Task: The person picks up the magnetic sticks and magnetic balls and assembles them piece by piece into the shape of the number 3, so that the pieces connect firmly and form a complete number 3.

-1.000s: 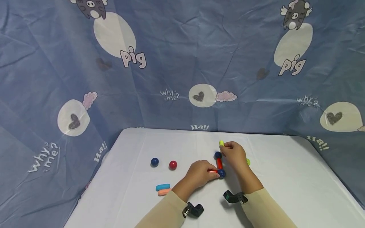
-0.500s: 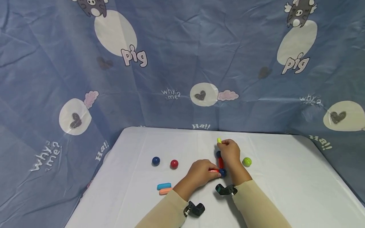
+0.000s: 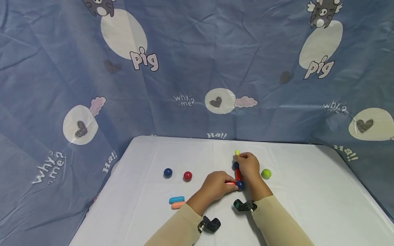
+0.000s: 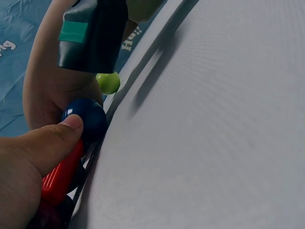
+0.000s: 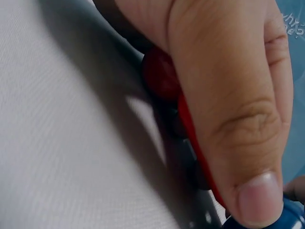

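Note:
In the head view my left hand (image 3: 215, 186) pinches a red stick (image 3: 230, 183) at the near blue ball (image 3: 240, 185). From that ball another red stick (image 3: 238, 175) runs to the far blue ball (image 3: 235, 165). My right hand (image 3: 250, 166) pinches a yellow-green stick (image 3: 237, 152), its tip pointing up above the far ball; whether they touch is hidden. The left wrist view has my thumb on a blue ball (image 4: 90, 121), beside a red stick (image 4: 62, 177). In the right wrist view my thumb covers much of a red stick (image 5: 189, 125) near a blue ball (image 5: 291, 218).
A green ball (image 3: 266, 173) lies right of my right hand. To the left are a blue ball (image 3: 168, 173) and a red ball (image 3: 187, 176). Nearer lie a blue stick (image 3: 176, 200) and an orange stick (image 3: 178, 205), beside my left forearm. Patterned cloth hangs behind the white table (image 3: 314, 191).
My right hand has shifted left with the yellow-green stick, uncovering the green ball. My left hand keeps its grip with little movement.

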A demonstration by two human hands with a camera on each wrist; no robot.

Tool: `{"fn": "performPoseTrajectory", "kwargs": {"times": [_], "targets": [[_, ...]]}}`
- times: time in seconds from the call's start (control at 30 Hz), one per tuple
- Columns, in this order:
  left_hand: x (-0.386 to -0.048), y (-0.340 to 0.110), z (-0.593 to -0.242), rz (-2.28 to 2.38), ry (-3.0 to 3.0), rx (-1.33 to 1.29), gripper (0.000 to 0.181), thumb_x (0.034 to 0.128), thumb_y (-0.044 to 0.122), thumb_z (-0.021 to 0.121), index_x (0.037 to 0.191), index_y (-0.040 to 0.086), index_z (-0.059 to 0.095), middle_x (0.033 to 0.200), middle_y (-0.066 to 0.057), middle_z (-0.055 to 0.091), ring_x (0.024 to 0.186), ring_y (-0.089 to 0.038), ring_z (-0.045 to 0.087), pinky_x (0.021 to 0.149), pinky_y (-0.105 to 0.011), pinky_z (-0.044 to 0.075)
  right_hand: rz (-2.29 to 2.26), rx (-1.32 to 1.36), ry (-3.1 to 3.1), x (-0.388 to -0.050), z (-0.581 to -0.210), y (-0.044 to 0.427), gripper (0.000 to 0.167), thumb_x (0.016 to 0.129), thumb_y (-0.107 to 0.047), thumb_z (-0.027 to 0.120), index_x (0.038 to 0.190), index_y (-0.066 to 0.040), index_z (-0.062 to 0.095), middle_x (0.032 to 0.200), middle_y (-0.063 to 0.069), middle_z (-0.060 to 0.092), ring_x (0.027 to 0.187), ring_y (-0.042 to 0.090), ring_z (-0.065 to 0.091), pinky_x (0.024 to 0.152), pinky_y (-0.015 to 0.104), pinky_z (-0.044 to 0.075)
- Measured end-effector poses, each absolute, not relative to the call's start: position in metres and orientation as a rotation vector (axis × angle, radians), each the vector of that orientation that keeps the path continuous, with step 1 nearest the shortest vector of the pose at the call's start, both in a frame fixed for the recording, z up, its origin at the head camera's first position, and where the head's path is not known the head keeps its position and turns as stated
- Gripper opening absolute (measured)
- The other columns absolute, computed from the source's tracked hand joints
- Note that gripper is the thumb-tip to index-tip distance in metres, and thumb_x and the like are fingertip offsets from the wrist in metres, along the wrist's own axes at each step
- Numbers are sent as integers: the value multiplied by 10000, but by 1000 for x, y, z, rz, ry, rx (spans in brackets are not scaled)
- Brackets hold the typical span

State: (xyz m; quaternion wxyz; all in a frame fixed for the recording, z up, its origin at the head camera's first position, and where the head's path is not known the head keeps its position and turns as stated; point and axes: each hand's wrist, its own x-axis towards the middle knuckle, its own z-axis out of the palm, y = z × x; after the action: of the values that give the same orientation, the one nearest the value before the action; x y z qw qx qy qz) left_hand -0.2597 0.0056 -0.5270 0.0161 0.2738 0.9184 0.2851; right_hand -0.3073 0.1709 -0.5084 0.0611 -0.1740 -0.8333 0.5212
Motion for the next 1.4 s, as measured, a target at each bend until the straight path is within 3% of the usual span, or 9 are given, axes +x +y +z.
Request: {"fn": "performPoseTrajectory", "kwargs": {"times": [0.2, 0.5, 0.87, 1.17, 1.4], "targets": [[-259, 5, -525, 905, 2851, 848, 205, 911, 442, 802, 1054, 300, 842, 920, 155, 715, 828, 9, 592, 776, -223, 472, 1576, -554, -2530, -310, -512, 173, 312, 998, -311, 692, 1122, -24, 681, 1045, 146, 653, 935, 261, 614, 694, 259, 494], [-259, 5, -525, 901, 2847, 843, 216, 910, 449, 803, 1064, 304, 842, 929, 154, 716, 827, 12, 581, 774, -220, 465, 1588, -557, -2535, -306, -516, 174, 369, 1005, -413, 677, 1129, -65, 681, 1046, 124, 639, 942, 259, 588, 732, 292, 493], [-260, 7, -527, 905, 2828, 784, 222, 904, 464, 805, 1070, 320, 841, 931, 157, 703, 830, 6, 570, 765, -218, 459, 1485, -454, -2526, -282, -502, 184, 440, 1026, -418, 637, 1303, -76, 648, 1175, 137, 673, 1029, 280, 635, 848, 339, 501], [-258, 8, -527, 926, 2827, 756, 220, 891, 453, 820, 1068, 324, 842, 898, 165, 692, 810, -3, 554, 740, -216, 440, 1199, -325, -2522, -268, -482, 212, 404, 1010, -319, 682, 1293, -34, 653, 1181, 181, 692, 1120, 350, 629, 971, 509, 503], [-255, 9, -525, 913, 2822, 678, 230, 890, 471, 818, 1086, 353, 831, 945, 173, 680, 864, -26, 552, 768, -230, 447, 935, -397, -2761, -258, -480, 246, 557, 969, -335, 694, 1387, 15, 580, 1338, 290, 603, 1231, 527, 488, 979, 636, 415]]}}
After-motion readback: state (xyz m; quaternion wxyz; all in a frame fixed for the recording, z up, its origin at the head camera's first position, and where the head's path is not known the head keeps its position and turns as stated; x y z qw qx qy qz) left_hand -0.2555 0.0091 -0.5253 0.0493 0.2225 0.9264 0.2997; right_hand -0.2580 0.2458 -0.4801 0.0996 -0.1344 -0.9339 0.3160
